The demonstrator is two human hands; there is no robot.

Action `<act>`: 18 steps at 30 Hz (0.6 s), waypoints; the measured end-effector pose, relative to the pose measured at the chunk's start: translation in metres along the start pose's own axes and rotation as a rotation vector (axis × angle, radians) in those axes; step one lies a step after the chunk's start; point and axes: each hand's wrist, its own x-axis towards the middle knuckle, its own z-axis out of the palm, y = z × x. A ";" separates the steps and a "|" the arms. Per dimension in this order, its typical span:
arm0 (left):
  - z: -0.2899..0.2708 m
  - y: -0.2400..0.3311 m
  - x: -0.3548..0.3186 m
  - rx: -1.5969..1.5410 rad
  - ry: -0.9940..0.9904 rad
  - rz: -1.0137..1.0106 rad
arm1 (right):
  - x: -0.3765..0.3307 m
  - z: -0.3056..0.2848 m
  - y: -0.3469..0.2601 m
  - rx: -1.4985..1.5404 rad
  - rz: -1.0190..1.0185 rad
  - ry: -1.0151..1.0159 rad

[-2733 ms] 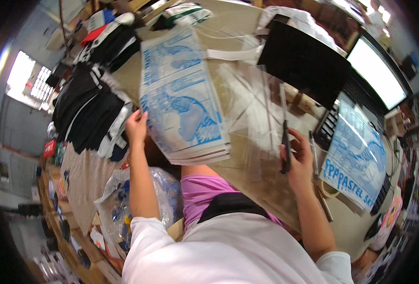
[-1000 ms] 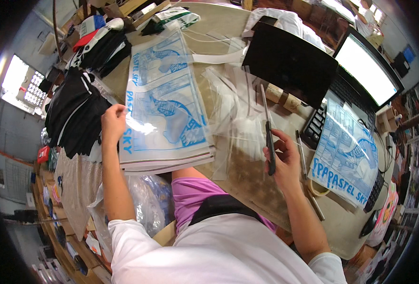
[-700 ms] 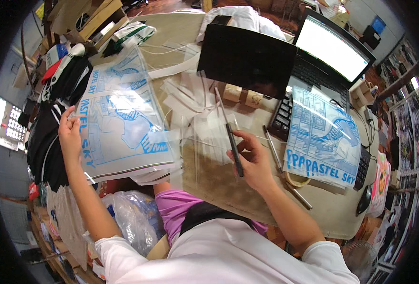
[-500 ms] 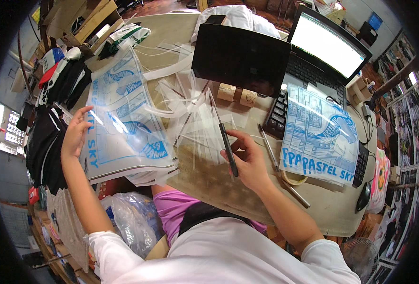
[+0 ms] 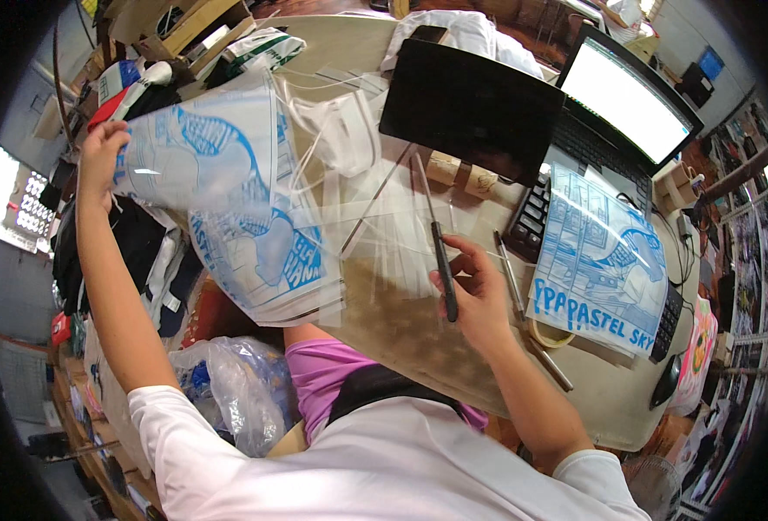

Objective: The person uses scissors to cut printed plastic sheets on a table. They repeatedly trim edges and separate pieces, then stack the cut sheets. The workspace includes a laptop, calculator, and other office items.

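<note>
A clear plastic sheet [image 5: 197, 143] with blue print is at the left of the table [image 5: 358, 326], its left end raised and bowed over a stack of similar blue-printed plastic [image 5: 271, 269]. The left hand [image 5: 102, 161] pinches the sheet's left edge, thumb and fingers closed on it. The right hand [image 5: 479, 282], fingers curled, grips the black handle of a long, thin tool [image 5: 444, 273], which points away toward the far side. Just left of that tool, loose clear strips [image 5: 384, 247] lie across the middle of the table. Right of the right hand are a thin metal rod [image 5: 553, 365], a tape roll [image 5: 551, 336] and another blue-printed pile [image 5: 601, 265], which partly covers a keyboard [image 5: 529, 215]. Farther off stand a dark screen [image 5: 472, 108] and, to its right, a lit laptop [image 5: 631, 91]. Dark clothes [image 5: 98, 252] are heaped at far left; a clear bag [image 5: 241, 391] sits near, beside the person's leg.
</note>
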 end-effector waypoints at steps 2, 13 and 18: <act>-0.028 0.007 0.000 -0.048 0.064 0.065 | 0.001 0.000 0.003 -0.006 -0.025 -0.018; -0.017 0.023 -0.061 -0.762 0.390 -0.008 | 0.002 0.003 0.002 0.051 -0.012 0.009; 0.034 0.015 -0.140 -1.014 0.120 -0.290 | 0.003 -0.002 0.001 0.020 -0.043 0.035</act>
